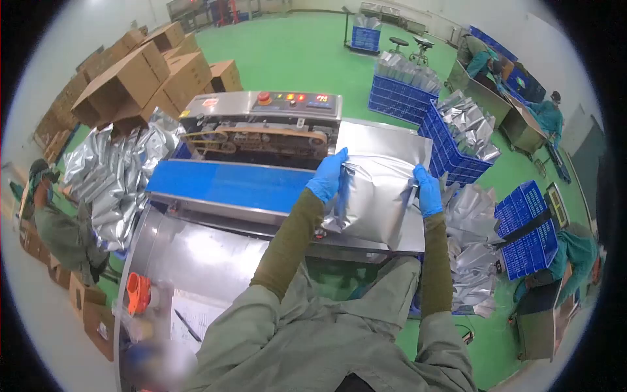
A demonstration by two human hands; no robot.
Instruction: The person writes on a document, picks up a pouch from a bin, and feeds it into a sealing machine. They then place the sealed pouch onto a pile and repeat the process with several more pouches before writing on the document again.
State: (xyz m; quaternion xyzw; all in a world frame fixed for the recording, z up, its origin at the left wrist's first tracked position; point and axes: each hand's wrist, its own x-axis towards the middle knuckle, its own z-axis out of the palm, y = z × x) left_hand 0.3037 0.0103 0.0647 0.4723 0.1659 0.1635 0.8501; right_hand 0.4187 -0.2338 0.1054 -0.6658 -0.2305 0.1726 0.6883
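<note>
A large silver foil pouch (pixel 375 196) is held up in front of me, its top edge wrinkled between my two hands. My left hand (pixel 328 175), in a blue glove, grips the pouch's upper left side. On its upper right side, my right hand (pixel 428 191), also gloved in blue, has its fingers closed on the foil. Just left of the pouch is a sealing machine (pixel 261 108) with a lit control panel, a brown belt and a blue conveyor (pixel 228 186). The pouch hangs over the metal plate (pixel 382 140) at the machine's right end.
Silver pouches (pixel 117 170) pile up at the left, more (pixel 470 242) at the right. Blue crates (pixel 450 147) of pouches stand behind right. Cardboard boxes (pixel 130 78) are at the back left. A steel table (pixel 196 255) bears an orange tape dispenser (pixel 138 293) and papers. Several people work at both sides.
</note>
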